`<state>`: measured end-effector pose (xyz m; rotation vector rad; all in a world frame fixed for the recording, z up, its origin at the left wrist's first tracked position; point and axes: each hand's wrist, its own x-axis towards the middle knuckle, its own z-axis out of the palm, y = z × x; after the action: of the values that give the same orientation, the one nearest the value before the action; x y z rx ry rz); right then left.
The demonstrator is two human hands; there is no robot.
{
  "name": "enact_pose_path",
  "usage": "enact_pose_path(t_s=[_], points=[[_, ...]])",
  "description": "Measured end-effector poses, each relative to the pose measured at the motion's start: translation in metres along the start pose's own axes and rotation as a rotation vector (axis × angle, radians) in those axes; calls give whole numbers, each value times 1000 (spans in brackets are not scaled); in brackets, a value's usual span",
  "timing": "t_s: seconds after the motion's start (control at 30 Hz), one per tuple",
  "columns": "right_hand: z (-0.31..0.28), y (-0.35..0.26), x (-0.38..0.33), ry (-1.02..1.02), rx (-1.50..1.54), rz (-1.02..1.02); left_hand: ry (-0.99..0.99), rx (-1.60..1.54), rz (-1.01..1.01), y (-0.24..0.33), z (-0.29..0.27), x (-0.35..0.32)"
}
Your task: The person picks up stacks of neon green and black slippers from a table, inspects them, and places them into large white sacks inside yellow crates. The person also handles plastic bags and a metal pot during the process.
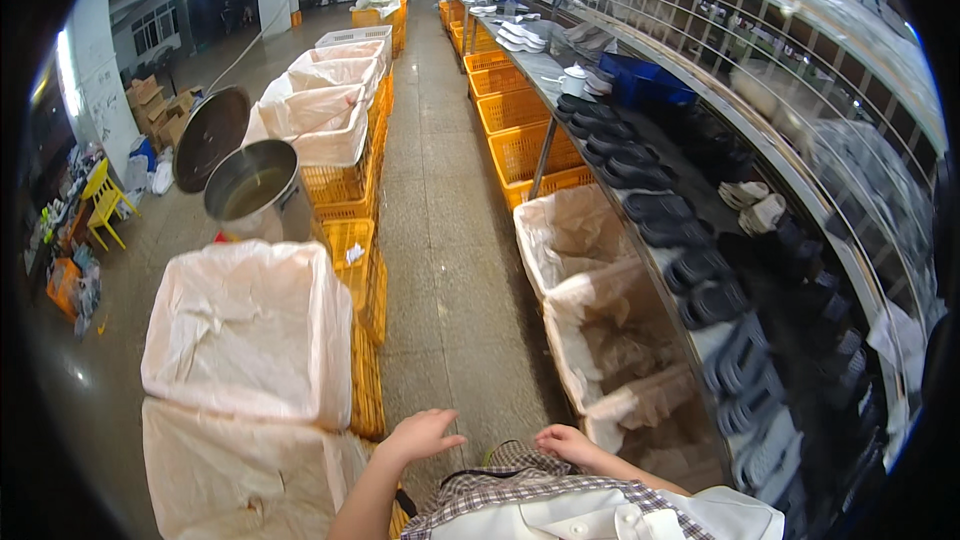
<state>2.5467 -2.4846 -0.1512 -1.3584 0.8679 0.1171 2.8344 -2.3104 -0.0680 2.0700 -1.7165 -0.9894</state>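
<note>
My left hand [424, 436] is held out over the aisle with thumb and fingers apart. It holds nothing and is nearest to a crate lined with pale plastic [245, 335] on the left. In front of my waist, my right hand [570, 444] has loosely bent fingers and shows nothing in them. Neither hand touches a crate. To the right runs a long bench with rows of black shoes [665, 218] and grey shoes [742, 360] along its edge. Under it stand lined crates [572, 225], the nearest beside my right forearm.
Along the left, stacked orange crates [345, 180] carry lined bins. A metal pot [275, 210] stands among them, its lid [212, 140] tilted up. A wire mesh [760, 30] rises behind the bench. The tiled aisle [425, 180] runs ahead. A yellow chair [105, 202] stands far left.
</note>
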Motion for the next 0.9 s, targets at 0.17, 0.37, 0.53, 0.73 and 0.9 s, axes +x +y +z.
enact_pose_path(t_s=[0.17,0.37,0.53,0.73,0.9], points=[[-81,-57,154,306,273,129,-62,148,23,-58,-114,195],[-177,-226,372,268,101,-1,-184,139,-118,-115,-247,343],[-233,-378,572,79,-22,-270,22,-125,-231,-213,-336,430],[-297,-469,807,139,-531,-320,-146,3,-562,-357,-461,568],[-382,-497,893,109,-783,79,61,133,-401,-397,-615,716]])
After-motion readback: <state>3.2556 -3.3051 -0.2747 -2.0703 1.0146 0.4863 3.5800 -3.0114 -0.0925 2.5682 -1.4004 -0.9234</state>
